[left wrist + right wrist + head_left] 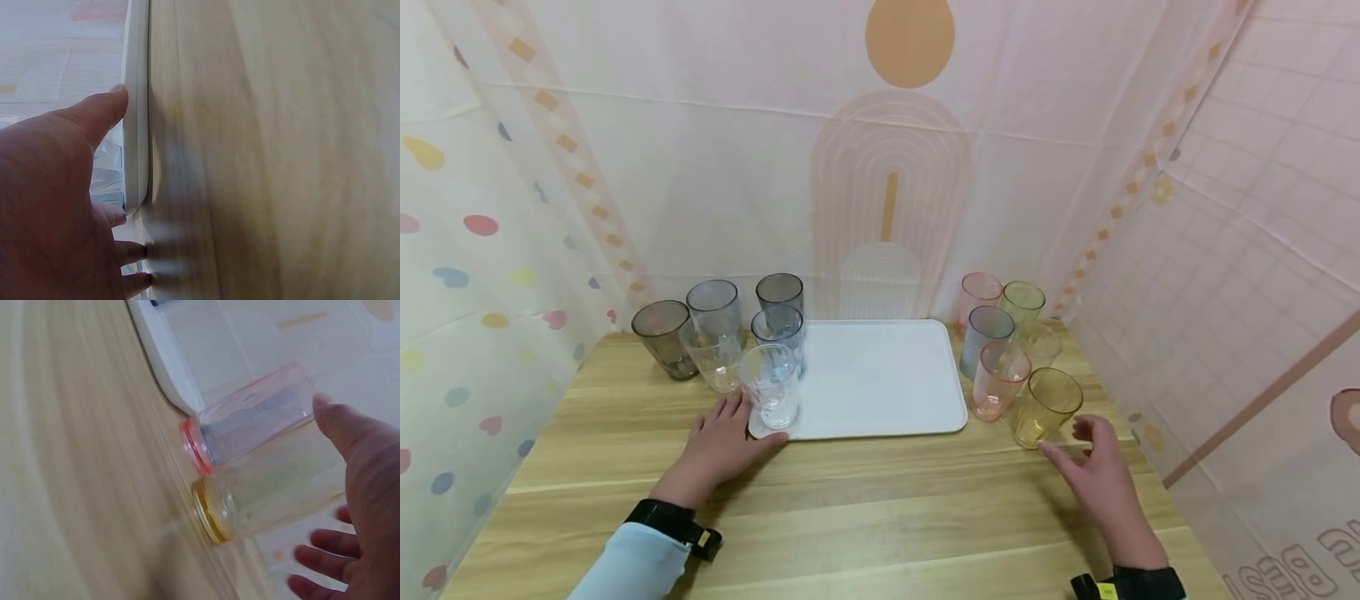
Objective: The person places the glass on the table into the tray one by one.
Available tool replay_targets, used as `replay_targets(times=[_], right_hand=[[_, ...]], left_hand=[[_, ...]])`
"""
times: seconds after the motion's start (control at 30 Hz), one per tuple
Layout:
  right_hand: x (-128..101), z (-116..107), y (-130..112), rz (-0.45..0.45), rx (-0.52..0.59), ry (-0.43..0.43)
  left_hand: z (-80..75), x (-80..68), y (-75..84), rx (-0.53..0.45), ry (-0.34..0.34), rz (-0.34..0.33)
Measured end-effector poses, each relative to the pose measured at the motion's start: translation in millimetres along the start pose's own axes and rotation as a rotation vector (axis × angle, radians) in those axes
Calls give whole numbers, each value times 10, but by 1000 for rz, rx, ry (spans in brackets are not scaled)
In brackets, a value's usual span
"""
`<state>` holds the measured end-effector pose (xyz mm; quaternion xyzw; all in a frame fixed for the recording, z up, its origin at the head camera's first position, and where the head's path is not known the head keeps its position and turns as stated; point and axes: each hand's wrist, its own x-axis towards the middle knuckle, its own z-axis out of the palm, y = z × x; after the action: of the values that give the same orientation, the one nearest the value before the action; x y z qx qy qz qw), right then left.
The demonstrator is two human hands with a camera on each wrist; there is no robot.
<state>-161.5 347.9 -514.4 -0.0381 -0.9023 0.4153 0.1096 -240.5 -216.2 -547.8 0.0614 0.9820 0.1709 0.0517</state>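
Observation:
My left hand (pixel 722 450) spreads around the front left corner of the white tray (pixel 887 383). In the left wrist view its thumb (pixel 103 115) lies on the tray's rim (pixel 136 119), with the other fingers near the corner. A clear glass (pixel 775 392) stands upright at that corner, just beyond the hand. On the right, my right hand (pixel 1097 475) is beside an upright amber glass (pixel 1047 408), its fingers parted and loosely bent. The right wrist view shows the thumb tip close to the amber glass (pixel 275 487) and a pink glass (pixel 256 419) beside it.
Several grey and clear glasses, among them a dark one (pixel 662 337), group at the tray's left. To its right stand several coloured glasses, including a blue one (pixel 985 342) and a green one (pixel 1024 302). A printed cloth (pixel 730 200) hangs behind the wooden table (pixel 865 517).

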Motion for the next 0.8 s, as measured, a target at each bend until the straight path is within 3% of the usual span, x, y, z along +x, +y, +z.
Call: replay_targets(times=[0.17, 0.3, 0.8], right_hand=[[185, 151, 15, -16, 209, 60], [282, 274, 25, 16, 302, 112], [330, 402, 1, 24, 319, 166]], left_hand=[[23, 1, -31, -8, -3, -7], [51, 19, -56, -15, -3, -10], [9, -11, -9, -25, 3, -22]])
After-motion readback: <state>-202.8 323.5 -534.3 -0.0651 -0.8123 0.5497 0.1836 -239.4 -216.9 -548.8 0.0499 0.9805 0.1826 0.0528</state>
